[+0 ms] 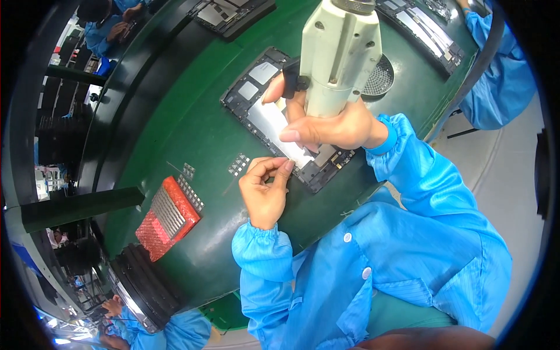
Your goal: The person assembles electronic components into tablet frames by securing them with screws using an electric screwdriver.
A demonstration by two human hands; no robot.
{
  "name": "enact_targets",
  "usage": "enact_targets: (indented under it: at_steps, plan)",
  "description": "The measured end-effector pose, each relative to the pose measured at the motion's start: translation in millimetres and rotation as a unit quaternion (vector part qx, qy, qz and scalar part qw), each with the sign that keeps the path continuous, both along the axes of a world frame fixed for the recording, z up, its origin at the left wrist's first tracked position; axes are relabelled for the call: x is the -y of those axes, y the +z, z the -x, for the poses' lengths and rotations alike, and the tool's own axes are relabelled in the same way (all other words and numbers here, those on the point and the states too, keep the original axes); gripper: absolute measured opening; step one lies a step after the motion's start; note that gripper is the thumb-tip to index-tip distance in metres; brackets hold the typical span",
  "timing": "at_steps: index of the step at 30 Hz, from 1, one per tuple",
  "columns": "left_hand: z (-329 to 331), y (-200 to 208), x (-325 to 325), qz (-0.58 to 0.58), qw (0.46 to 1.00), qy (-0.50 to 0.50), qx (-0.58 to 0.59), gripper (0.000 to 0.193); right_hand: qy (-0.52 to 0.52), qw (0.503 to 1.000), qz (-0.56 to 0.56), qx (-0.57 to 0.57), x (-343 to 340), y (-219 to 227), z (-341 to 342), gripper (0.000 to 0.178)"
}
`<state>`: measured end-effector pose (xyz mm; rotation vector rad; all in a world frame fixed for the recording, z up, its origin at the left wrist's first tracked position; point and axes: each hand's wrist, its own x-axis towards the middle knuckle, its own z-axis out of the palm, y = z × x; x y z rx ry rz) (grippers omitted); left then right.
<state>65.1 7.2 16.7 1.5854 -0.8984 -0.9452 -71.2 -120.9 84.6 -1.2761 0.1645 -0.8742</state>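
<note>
An opened tablet body (pixel 265 119), with a black inner frame and silver panels, lies at a slant on the green bench. Over it, my right hand (pixel 341 128) is wrapped round a bulky cream-coloured power tool (pixel 335 55) with a black clip-like part on its side. The tool's working end is hidden by the hand. My left hand (pixel 265 189) is at the tablet's near left edge, thumb and forefinger pinched together. Anything between those fingertips is too small to make out.
Left on the bench, a red bubble-wrap pouch (pixel 154 239) carries a row of grey strips, with small metal parts (pixel 238 164) nearby. A round dark dish (pixel 379 79) stands behind the tool. Other tablet bodies (pixel 423 35) lie farther back. Stacked black trays (pixel 146 286) sit lower left. Co-workers are around.
</note>
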Motion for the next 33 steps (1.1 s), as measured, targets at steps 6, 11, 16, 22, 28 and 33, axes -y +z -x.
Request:
enact_targets:
  at_steps: [6,11,16,22,28,33]
  plan:
    - [-2,3,0,-0.006,1.0,-0.011,-0.014,0.011,0.014,1.0,-0.014,-0.016,-7,3,-3,0.038]
    - [-5,7,1,-0.033,0.998,-0.031,-0.04,0.01,0.019,0.999,-0.026,-0.023,-12,3,-9,0.039]
    - [-1,-3,-3,0.004,1.0,-0.014,0.014,0.009,0.025,0.998,-0.044,-0.025,-18,3,-15,0.038]
    - [15,-1,-20,0.143,0.915,-0.023,0.377,0.016,0.059,0.995,-0.003,-0.076,-16,0,-30,0.034]
    - [14,-2,-24,0.149,0.897,-0.068,0.411,0.028,0.049,0.995,0.03,-0.085,-17,-14,-47,0.032]
    - [12,-3,-25,0.156,0.898,-0.066,0.407,0.028,0.056,0.992,0.029,-0.113,-17,-20,-51,0.034]
